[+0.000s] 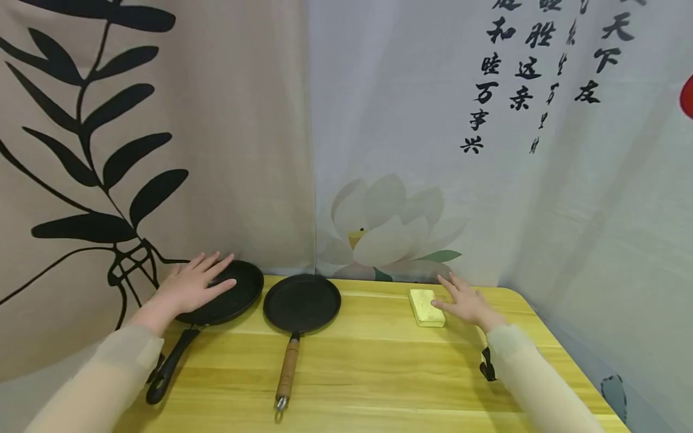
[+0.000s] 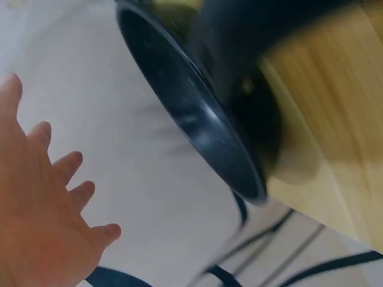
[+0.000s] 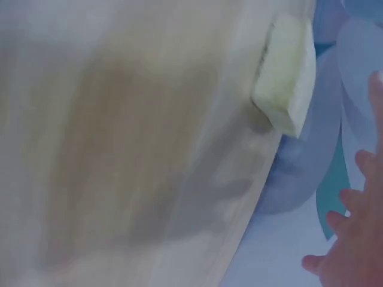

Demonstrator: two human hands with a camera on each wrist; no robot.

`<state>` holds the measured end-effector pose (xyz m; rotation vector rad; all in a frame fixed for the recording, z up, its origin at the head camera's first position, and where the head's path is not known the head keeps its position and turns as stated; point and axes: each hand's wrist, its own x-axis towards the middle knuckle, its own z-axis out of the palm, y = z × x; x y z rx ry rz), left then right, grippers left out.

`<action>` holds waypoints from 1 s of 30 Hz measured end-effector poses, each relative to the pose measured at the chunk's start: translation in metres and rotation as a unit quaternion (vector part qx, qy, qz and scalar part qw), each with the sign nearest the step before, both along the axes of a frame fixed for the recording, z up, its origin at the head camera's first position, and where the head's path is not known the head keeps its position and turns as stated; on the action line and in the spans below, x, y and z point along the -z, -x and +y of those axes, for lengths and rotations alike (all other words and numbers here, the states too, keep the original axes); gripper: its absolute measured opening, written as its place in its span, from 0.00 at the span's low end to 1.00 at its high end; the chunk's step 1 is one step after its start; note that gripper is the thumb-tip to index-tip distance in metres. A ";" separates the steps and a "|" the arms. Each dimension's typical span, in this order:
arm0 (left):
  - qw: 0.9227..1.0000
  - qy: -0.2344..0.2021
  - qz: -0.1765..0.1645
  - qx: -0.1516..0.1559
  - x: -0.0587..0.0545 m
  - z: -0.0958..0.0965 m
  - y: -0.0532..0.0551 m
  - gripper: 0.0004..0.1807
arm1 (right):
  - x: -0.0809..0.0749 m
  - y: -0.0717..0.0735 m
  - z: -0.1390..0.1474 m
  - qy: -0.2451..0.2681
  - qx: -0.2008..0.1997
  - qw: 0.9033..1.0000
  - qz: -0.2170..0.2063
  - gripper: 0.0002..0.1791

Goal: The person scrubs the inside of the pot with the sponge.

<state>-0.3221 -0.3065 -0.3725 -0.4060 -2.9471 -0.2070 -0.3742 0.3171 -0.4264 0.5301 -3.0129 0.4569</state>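
Observation:
My left hand (image 1: 190,288), fingers spread, is over the deep black frying pan (image 1: 240,294) at the left of the table and hides part of it. In the left wrist view that hand (image 2: 45,209) shows its fingers apart, with nothing held. To the right of this pan lies a flat black griddle pan (image 1: 302,304) with a wooden handle (image 1: 288,370) pointing toward me. My right hand (image 1: 467,302), also spread, is beside a pale yellow sponge (image 1: 425,308), its thumb overlapping the sponge's right edge in the head view. The right wrist view shows a gap between fingers and sponge (image 3: 284,72).
The wooden table (image 1: 373,379) ends at the back against a hanging curtain (image 1: 390,120) printed with a lotus, leaves and writing. The frying pan's black handle (image 1: 172,367) points to the front left. A black strap (image 1: 487,365) hangs at my right sleeve.

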 end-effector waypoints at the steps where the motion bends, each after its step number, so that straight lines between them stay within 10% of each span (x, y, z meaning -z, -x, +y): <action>1: 1.000 0.003 0.006 0.006 0.001 0.005 -0.002 0.42 | 0.001 -0.002 -0.002 -0.005 -0.005 1.000 -0.001 0.47; 16: 0.995 0.000 0.013 0.095 0.031 0.085 -0.048 0.39 | 0.024 -0.017 -0.029 0.066 -0.032 0.997 -0.038 0.40; 30: 0.985 -0.042 -0.013 0.167 0.064 0.105 -0.072 0.32 | 0.029 -0.022 -0.043 0.114 0.001 0.993 -0.039 0.32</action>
